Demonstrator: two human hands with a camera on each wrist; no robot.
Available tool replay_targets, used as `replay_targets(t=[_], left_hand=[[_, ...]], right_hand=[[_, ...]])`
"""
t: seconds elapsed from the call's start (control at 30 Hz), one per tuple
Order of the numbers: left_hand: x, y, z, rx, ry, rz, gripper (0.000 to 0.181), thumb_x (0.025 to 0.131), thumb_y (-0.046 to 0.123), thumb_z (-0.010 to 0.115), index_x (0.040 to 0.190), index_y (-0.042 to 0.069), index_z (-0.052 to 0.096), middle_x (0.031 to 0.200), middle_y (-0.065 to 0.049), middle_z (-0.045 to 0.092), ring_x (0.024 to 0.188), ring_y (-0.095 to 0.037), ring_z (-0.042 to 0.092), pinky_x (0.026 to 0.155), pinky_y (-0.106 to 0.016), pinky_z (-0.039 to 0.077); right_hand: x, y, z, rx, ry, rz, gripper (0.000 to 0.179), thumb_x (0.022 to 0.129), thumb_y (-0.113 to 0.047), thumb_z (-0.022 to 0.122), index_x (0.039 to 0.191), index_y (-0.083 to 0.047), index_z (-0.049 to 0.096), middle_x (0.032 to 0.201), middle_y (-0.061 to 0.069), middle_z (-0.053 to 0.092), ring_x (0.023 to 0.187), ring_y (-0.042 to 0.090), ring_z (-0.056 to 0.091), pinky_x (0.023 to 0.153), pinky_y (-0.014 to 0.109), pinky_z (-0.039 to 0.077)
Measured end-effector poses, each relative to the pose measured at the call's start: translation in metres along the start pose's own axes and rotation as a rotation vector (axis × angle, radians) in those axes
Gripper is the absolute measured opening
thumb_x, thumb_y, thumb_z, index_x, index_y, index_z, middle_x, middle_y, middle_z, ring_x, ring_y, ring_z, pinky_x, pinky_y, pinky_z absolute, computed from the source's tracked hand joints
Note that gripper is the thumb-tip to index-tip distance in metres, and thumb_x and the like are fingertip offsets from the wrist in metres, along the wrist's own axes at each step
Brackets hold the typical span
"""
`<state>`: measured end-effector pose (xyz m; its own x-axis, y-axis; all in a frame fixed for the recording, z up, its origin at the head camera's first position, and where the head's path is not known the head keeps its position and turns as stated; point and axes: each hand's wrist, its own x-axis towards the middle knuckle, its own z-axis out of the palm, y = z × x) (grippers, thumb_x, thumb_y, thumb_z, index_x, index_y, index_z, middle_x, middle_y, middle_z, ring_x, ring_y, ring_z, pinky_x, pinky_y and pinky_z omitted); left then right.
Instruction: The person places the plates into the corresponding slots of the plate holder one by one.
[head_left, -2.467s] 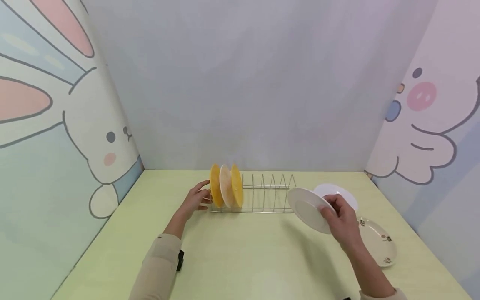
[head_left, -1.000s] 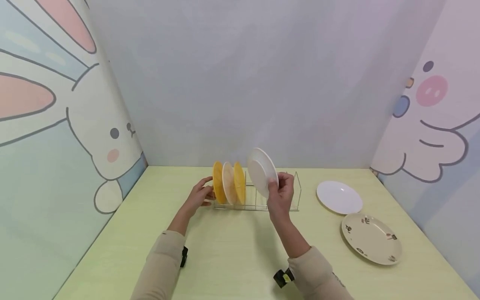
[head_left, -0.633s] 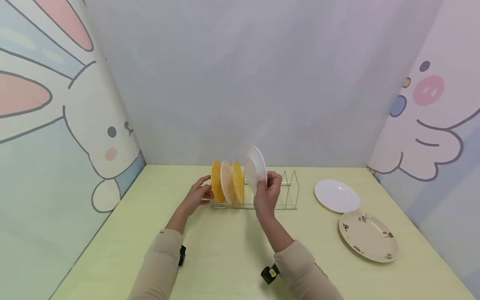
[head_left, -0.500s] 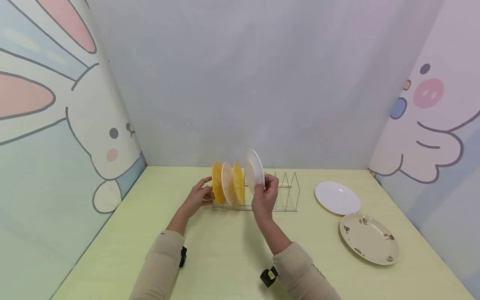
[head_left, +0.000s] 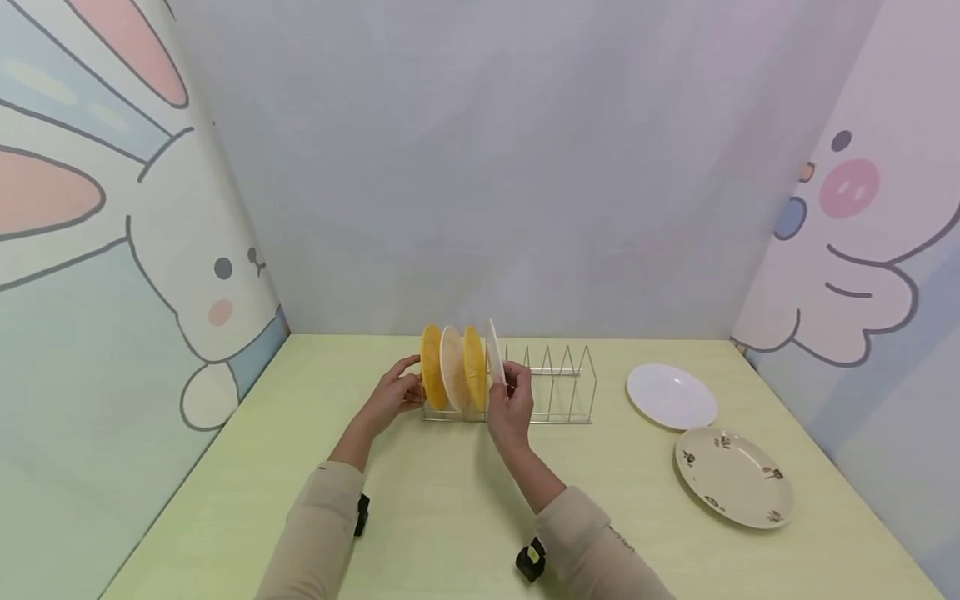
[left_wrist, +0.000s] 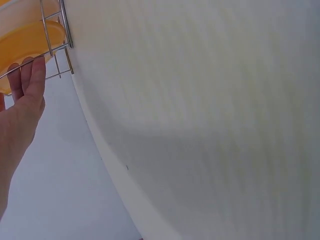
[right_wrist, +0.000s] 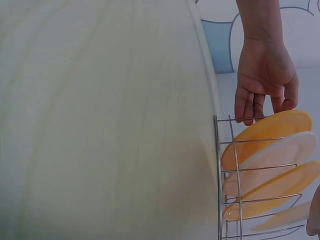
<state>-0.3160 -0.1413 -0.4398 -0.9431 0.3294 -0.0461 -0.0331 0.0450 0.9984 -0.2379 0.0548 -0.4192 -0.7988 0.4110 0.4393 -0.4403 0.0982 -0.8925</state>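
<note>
My right hand [head_left: 512, 410] pinches a white plate [head_left: 493, 352] by its near edge. The plate stands nearly upright in the wire dish rack [head_left: 551, 417], just right of the second yellow plate [head_left: 475, 367]. My left hand [head_left: 390, 398] holds the rack's left end, its fingertips at the end wire beside the first yellow plate [head_left: 431, 367]. Between the yellow plates stands a pale plate [head_left: 452, 368]. In the right wrist view, the left hand's fingers [right_wrist: 248, 107] reach the end wire, and only part of the held plate [right_wrist: 285, 217] shows.
A white plate [head_left: 672, 396] lies flat right of the rack. In front of it lies a cream plate [head_left: 735, 479] with a printed rim. The rack's right slots hold no plates. A grey wall [head_left: 480, 208] stands behind the table.
My right hand has carried the white plate leftward from the rack's right side, turned it upright and lowered it into the rack beside the yellow plate. My left hand has stayed at the rack's left end.
</note>
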Motion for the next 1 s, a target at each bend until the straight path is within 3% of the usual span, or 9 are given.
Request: replay_targets(t=[0.17, 0.33, 0.47, 0.7, 0.9, 1.0], left_hand=[[-0.005, 0.005, 0.0, 0.002, -0.022, -0.014, 0.051, 0.096, 0.008, 0.041, 0.145, 0.01, 0.027, 0.095, -0.024, 0.055, 0.1, -0.052, 0.046, 0.09, -0.053, 0.04], [0.004, -0.005, -0.003, 0.006, -0.001, -0.007, 0.05, 0.095, 0.01, 0.042, 0.144, 0.013, 0.03, 0.092, -0.02, 0.056, 0.099, -0.05, 0.047, 0.088, -0.051, 0.043], [0.01, -0.016, -0.006, 0.032, 0.018, 0.004, 0.049, 0.095, 0.013, 0.043, 0.143, 0.015, 0.032, 0.091, -0.016, 0.057, 0.096, -0.046, 0.051, 0.084, -0.046, 0.047], [0.009, -0.016, -0.006, 0.036, 0.027, 0.001, 0.048, 0.095, 0.013, 0.043, 0.142, 0.016, 0.034, 0.09, -0.016, 0.057, 0.088, -0.036, 0.055, 0.083, -0.044, 0.048], [-0.003, 0.0, -0.001, 0.003, -0.013, -0.006, 0.051, 0.095, 0.01, 0.042, 0.144, 0.01, 0.029, 0.093, -0.022, 0.056, 0.097, -0.049, 0.048, 0.089, -0.053, 0.041], [-0.003, 0.003, 0.001, 0.002, -0.009, -0.014, 0.05, 0.095, 0.01, 0.042, 0.144, 0.011, 0.03, 0.093, -0.021, 0.057, 0.093, -0.044, 0.051, 0.089, -0.051, 0.042]], right_hand=[[-0.001, 0.011, 0.001, -0.026, -0.009, -0.005, 0.027, 0.08, 0.017, 0.046, 0.105, 0.009, 0.051, 0.095, 0.025, 0.055, 0.082, 0.029, 0.051, 0.069, 0.032, 0.043], [0.008, 0.043, 0.004, -0.016, -0.038, -0.026, 0.03, 0.078, 0.02, 0.048, 0.104, 0.008, 0.054, 0.095, 0.023, 0.058, 0.088, 0.036, 0.055, 0.074, 0.045, 0.047], [0.011, 0.058, 0.005, -0.042, -0.072, -0.023, 0.031, 0.079, 0.018, 0.052, 0.105, 0.003, 0.058, 0.097, 0.016, 0.062, 0.093, 0.036, 0.058, 0.076, 0.04, 0.05], [0.01, 0.057, 0.003, -0.096, -0.11, 0.036, 0.029, 0.082, 0.009, 0.058, 0.11, 0.003, 0.06, 0.101, 0.016, 0.063, 0.097, 0.034, 0.06, 0.074, 0.037, 0.052], [0.009, 0.052, -0.002, -0.135, -0.135, 0.071, 0.03, 0.084, 0.007, 0.059, 0.113, -0.001, 0.061, 0.102, 0.013, 0.064, 0.095, 0.027, 0.061, 0.074, 0.036, 0.052], [0.008, 0.048, -0.009, -0.141, -0.166, 0.087, 0.033, 0.084, 0.006, 0.058, 0.116, -0.002, 0.06, 0.106, 0.015, 0.063, 0.097, 0.029, 0.06, 0.077, 0.039, 0.051]])
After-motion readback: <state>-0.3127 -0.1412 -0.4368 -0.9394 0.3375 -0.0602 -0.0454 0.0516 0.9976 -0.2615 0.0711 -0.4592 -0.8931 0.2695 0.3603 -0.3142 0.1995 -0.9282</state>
